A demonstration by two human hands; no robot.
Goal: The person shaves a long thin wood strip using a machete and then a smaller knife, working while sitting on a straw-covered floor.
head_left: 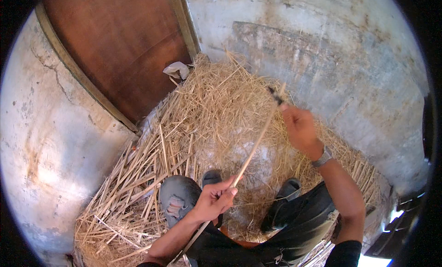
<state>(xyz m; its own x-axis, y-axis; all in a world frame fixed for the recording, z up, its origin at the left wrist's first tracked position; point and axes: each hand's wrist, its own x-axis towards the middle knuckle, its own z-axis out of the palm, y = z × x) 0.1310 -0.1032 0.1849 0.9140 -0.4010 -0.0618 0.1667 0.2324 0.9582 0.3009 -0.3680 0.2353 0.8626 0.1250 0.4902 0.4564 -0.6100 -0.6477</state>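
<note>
Between the two hands runs a long pale stalk (255, 142), its lower part clenched in the left hand (215, 199) and its far end, beside a small dark blade (276, 96), gripped by the right hand (300, 126), above a straw pile (152, 175).

Counted: two hands, left (214, 200) and right (299, 126); one long stick (255, 145); one knife (276, 96); one wristwatch (322, 157); two shoes (212, 177); one wooden door (119, 46).

One head-worn fisheye view looks steeply down, close over the person's knees, onto the straw pile (216, 110) against the far wall (331, 50).
</note>
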